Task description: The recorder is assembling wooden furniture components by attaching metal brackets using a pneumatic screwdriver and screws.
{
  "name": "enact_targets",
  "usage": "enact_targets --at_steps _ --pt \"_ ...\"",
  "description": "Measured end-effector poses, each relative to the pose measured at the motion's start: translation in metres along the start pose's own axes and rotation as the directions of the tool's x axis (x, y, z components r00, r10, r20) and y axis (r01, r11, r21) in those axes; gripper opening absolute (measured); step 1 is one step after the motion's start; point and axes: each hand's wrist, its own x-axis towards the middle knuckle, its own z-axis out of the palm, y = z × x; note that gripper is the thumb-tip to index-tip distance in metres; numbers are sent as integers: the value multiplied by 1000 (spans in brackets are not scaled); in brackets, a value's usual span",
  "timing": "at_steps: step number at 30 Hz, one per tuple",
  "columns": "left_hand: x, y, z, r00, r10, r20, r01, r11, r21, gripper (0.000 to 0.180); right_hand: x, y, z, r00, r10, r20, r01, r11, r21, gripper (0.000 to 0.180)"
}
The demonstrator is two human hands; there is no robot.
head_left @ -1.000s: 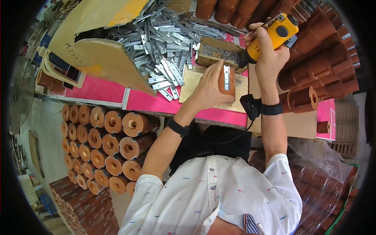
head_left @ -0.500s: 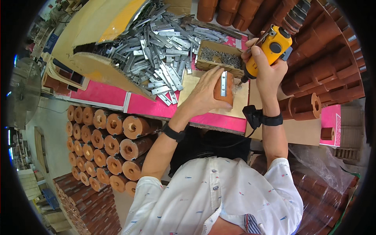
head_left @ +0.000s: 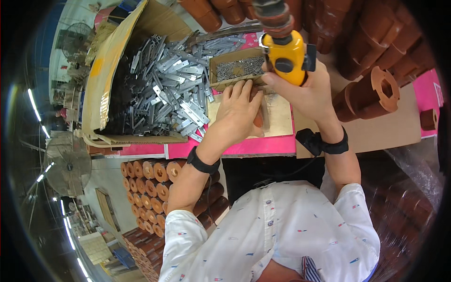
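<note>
My right hand (head_left: 311, 91) grips a yellow power screwdriver (head_left: 292, 51) with a hose at its top end. The tool stands nearly upright over the work; its tip is hidden behind the hand and tool body. Under my left hand (head_left: 237, 110) is a short reddish-brown piece (head_left: 258, 120), mostly covered, with my fingers over it and the thumb along its right side. The piece lies on a tan board (head_left: 281, 123). Just beyond my left fingers sits a small cardboard box (head_left: 221, 85) of loose screws (head_left: 239, 68).
A large cardboard carton (head_left: 105, 80) on the left spills many slotted metal strips (head_left: 183, 77) onto the pink tabletop (head_left: 230, 149). A notched brown cylinder (head_left: 369, 96) stands at the right. Stacked brown cylinders (head_left: 150, 176) fill the lower left. More brown cylinders (head_left: 329, 23) line the far side.
The view has shifted. My left hand now covers the piece, whose metal strip showed before. The screwdriver has come closer to the left hand and turned more upright.
</note>
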Motion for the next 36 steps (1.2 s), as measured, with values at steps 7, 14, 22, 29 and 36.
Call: enact_targets --at_steps 7,14,22,29,36 --pt "2 -5 -20 997 -27 78 43 978 -206 86 -6 4 -7 999 -37 1 37 999 -38 39" --pt "-50 -29 24 963 -270 4 206 724 -658 103 -8 -1 4 1000 15 -4 -15 1000 -22 41" --pt "-51 -37 18 966 -259 10 209 758 -618 104 -9 -4 19 995 84 55 -85 996 11 34" --pt "-58 -42 24 970 -239 -39 153 728 -668 103 -10 -6 27 984 173 50 -174 984 23 32" --pt "-79 -77 20 900 -417 -129 286 787 -547 88 -14 -8 26 976 208 70 -211 976 49 29"
